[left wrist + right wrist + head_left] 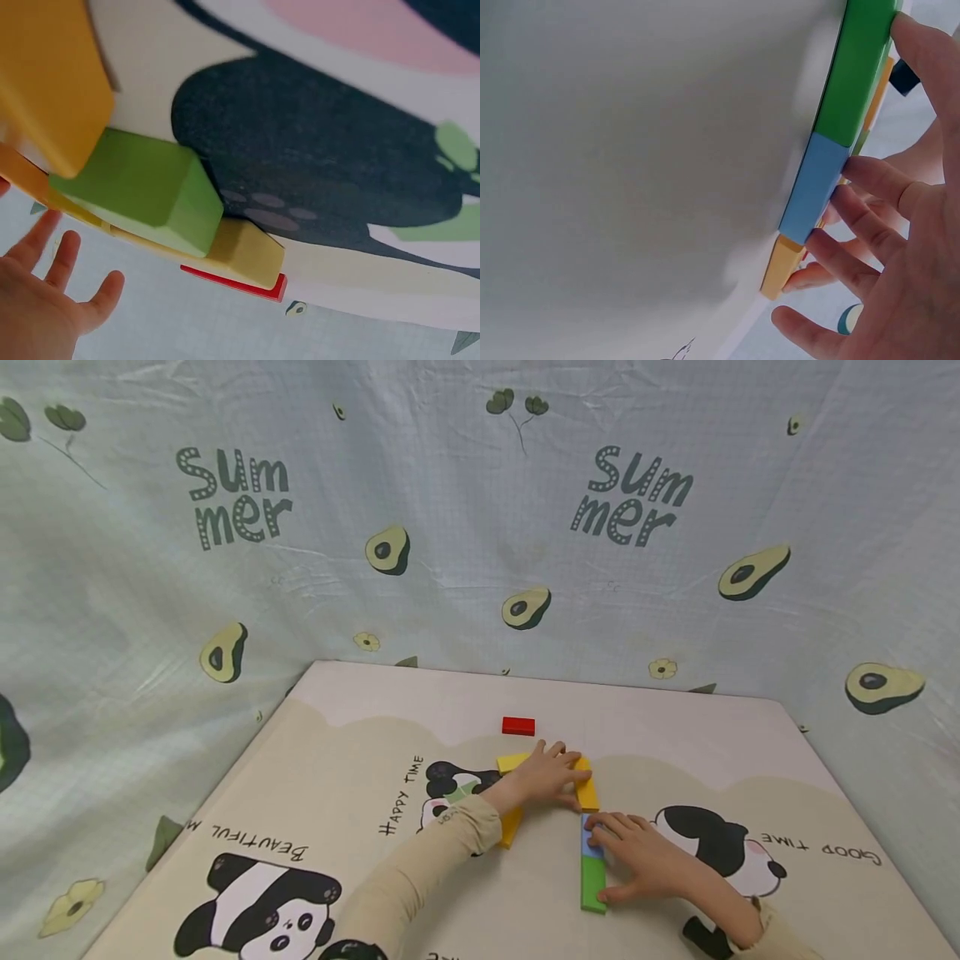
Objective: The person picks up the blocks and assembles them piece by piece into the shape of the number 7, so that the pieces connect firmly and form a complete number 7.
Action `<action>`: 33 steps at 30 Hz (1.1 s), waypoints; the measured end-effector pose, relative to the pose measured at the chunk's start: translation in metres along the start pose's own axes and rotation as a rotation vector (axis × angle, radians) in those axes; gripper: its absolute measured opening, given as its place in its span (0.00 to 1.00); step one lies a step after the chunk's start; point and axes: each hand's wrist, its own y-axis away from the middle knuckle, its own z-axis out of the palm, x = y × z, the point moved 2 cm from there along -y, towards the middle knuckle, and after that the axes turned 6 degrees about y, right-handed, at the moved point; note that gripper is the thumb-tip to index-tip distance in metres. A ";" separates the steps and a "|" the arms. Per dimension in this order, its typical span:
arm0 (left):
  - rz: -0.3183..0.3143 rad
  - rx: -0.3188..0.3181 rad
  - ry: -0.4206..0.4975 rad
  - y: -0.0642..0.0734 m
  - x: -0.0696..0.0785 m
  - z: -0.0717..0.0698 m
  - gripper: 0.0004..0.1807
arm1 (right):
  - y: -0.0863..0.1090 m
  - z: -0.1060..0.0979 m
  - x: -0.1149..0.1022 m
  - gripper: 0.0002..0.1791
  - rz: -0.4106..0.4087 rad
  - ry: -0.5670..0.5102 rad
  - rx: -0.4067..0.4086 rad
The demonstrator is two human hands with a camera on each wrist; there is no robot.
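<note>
In the head view my left hand [543, 775] reaches over a yellow block [513, 763], its fingers spread and touching an orange-yellow block [587, 789]. My right hand [645, 858] lies along the right side of a blue block [591, 835] and a green block [592, 885], which stand end to end below the orange-yellow one. The right wrist view shows straight fingertips against the blue block [814, 187] and the thumb against the green block [859, 71]. From the left wrist, an orange block [52, 82] and another green block [142, 184] show up close.
A red block [518, 726] lies apart beyond the others. Part of an orange block [510, 828] shows beside the left forearm. The table [675, 731] bears printed pandas and lettering, and a cloth with avocado prints [450, 460] hangs around its far edges.
</note>
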 end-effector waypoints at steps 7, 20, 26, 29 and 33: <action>0.001 0.011 0.004 0.003 -0.001 0.001 0.31 | 0.000 -0.003 -0.002 0.34 0.006 -0.013 -0.020; -0.007 -0.014 0.091 0.000 0.002 0.003 0.33 | -0.001 -0.004 -0.003 0.34 0.000 -0.012 -0.028; -0.012 -0.020 0.107 -0.002 0.002 0.002 0.33 | -0.001 -0.005 -0.003 0.33 0.000 -0.017 -0.030; -0.013 -0.023 0.110 -0.004 0.002 0.002 0.32 | -0.002 -0.005 -0.003 0.33 0.003 -0.020 -0.036; -0.008 -0.029 0.116 -0.005 0.002 0.003 0.32 | -0.002 -0.006 -0.002 0.35 0.010 -0.033 -0.054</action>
